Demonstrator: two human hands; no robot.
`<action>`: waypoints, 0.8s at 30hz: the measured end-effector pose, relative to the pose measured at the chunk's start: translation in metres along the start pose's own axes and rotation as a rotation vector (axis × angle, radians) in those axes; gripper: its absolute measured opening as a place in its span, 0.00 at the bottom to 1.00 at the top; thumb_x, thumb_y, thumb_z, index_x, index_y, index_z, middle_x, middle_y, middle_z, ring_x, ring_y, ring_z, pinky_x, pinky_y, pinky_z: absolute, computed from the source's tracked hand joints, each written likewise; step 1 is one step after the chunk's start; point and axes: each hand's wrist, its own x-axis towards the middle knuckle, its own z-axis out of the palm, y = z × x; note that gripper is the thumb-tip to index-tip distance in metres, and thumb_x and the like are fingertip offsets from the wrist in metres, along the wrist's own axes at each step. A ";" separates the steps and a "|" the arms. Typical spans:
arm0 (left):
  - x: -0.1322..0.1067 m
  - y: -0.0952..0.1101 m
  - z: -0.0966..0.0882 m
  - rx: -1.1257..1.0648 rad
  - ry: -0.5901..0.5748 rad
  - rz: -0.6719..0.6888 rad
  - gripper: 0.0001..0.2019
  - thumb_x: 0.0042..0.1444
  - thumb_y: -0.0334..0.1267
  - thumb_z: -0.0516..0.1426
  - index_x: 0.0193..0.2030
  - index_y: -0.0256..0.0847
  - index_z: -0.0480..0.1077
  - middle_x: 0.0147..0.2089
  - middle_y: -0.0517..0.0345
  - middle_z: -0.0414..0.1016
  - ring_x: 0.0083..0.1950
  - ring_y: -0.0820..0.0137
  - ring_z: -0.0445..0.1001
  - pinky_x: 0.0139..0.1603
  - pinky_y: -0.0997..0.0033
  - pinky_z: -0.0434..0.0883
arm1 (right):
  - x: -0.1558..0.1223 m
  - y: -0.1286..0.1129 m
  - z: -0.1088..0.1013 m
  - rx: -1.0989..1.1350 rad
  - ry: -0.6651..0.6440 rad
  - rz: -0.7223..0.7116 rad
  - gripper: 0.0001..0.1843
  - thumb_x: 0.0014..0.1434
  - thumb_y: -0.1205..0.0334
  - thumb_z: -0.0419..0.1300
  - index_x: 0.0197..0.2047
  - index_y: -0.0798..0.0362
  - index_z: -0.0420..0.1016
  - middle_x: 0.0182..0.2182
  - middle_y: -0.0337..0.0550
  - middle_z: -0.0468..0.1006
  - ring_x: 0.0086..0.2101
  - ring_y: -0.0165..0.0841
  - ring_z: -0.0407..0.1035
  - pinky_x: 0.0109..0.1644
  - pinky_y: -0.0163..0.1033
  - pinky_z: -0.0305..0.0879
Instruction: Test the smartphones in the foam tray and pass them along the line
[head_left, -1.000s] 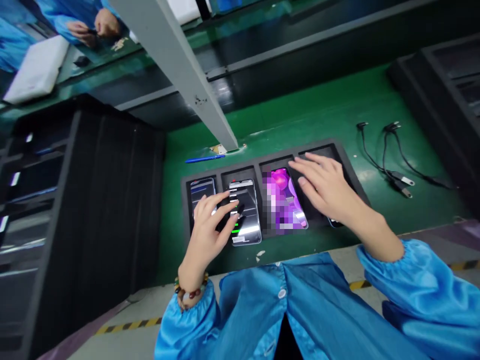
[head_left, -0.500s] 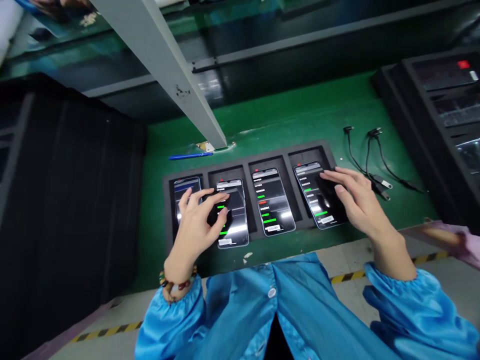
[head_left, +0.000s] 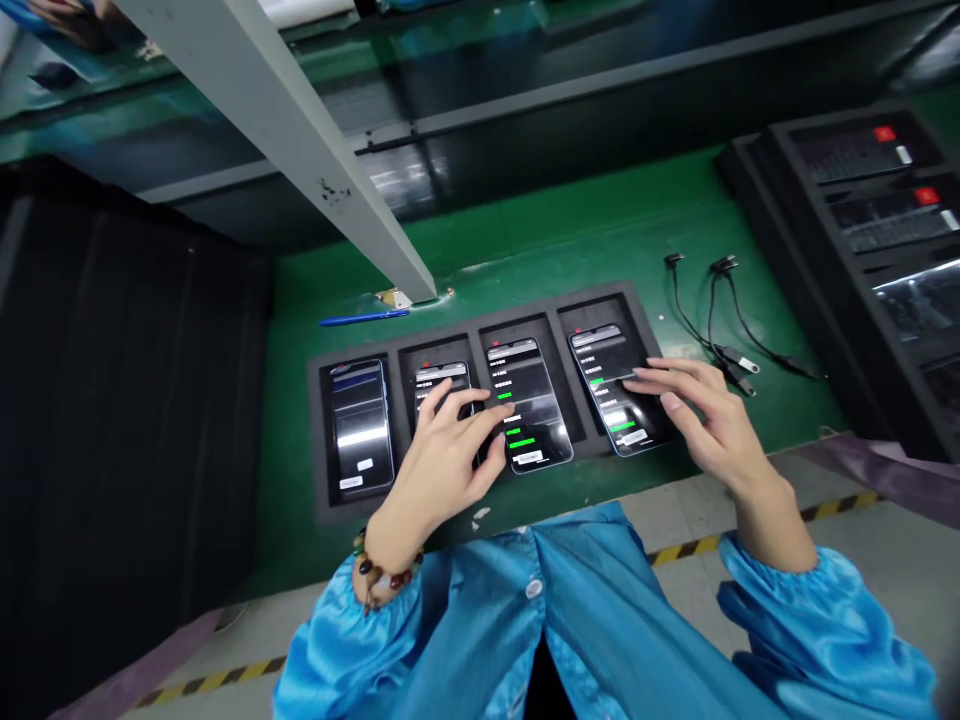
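Observation:
Several smartphones lie in a row in the slots of a black foam tray [head_left: 480,330]. Fingers spread, my left hand [head_left: 450,445] is over the second phone [head_left: 442,372], hiding most of it. Its index fingertip is at the screen of the third phone [head_left: 544,425], which lists white text and green bars. My right hand [head_left: 705,415] is open, its fingertips at the screen of the rightmost phone [head_left: 606,375]. On the leftmost phone [head_left: 361,415] the screen is mostly dark, with small pale boxes low down. Neither hand grips anything.
Black cables [head_left: 716,330] lie right of the tray on the green table [head_left: 517,225]. A blue pen [head_left: 364,318] lies behind it, near a slanted grey post [head_left: 322,170]. Black foam trays are stacked at left [head_left: 142,400] and right [head_left: 810,240], the right ones holding phones.
My left hand has moved right, from the second phone to the third, uncovering the leftmost one. A red line on the third phone's screen is gone. My right hand remains at the rightmost phone.

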 end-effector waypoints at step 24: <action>-0.024 -0.014 -0.019 0.136 0.202 -0.128 0.18 0.71 0.31 0.58 0.64 0.43 0.78 0.56 0.50 0.86 0.66 0.55 0.78 0.79 0.43 0.59 | 0.040 -0.013 0.012 -0.127 -0.050 -0.041 0.24 0.80 0.52 0.51 0.73 0.41 0.74 0.68 0.49 0.78 0.73 0.55 0.64 0.75 0.72 0.58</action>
